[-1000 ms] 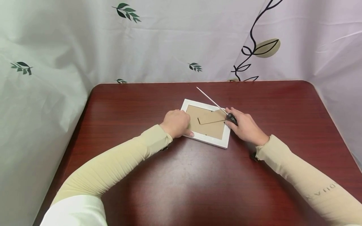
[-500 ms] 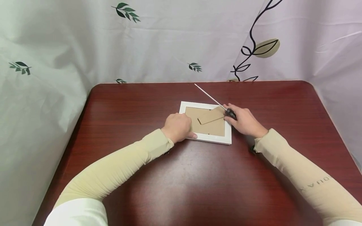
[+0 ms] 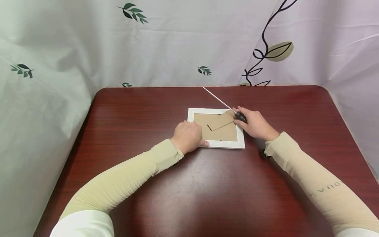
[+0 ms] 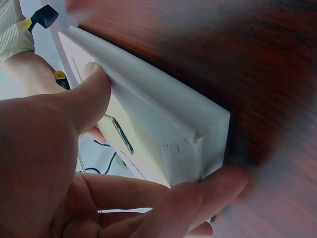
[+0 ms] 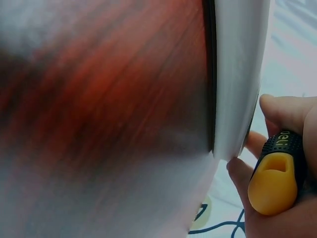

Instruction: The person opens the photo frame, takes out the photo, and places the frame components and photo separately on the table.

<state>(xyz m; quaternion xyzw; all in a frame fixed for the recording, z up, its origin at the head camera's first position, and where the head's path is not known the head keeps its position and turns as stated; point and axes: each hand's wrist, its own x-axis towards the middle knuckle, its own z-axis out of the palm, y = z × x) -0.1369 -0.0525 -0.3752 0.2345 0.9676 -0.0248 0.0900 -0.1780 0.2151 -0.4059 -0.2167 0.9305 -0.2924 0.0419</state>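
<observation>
A white picture frame [image 3: 225, 144] lies back side up on the table, its tan backing board [image 3: 229, 134] and stand flap [image 3: 222, 121] showing. My left hand [image 3: 187, 136] grips the frame's left end. In the left wrist view the thumb presses the back's rim and the fingers bend around the end of the frame [image 4: 153, 94]. A screwdriver [image 3: 241, 117] sits in my right hand [image 3: 258, 125]; its long thin shaft points far left over the table. The right wrist view shows its yellow and black handle [image 5: 272, 183] in the palm, with fingertips at the frame's corner [image 5: 233, 134].
The dark red wooden table [image 3: 189, 197] has rounded far corners. Behind it hangs a pale curtain [image 3: 165, 42] with leaf prints, which also runs along the left and right sides.
The frame has turned counterclockwise, its right end going farther away and its left end coming nearer. My left hand has shifted nearer and slightly right, my right hand slightly away and left, still with the screwdriver.
</observation>
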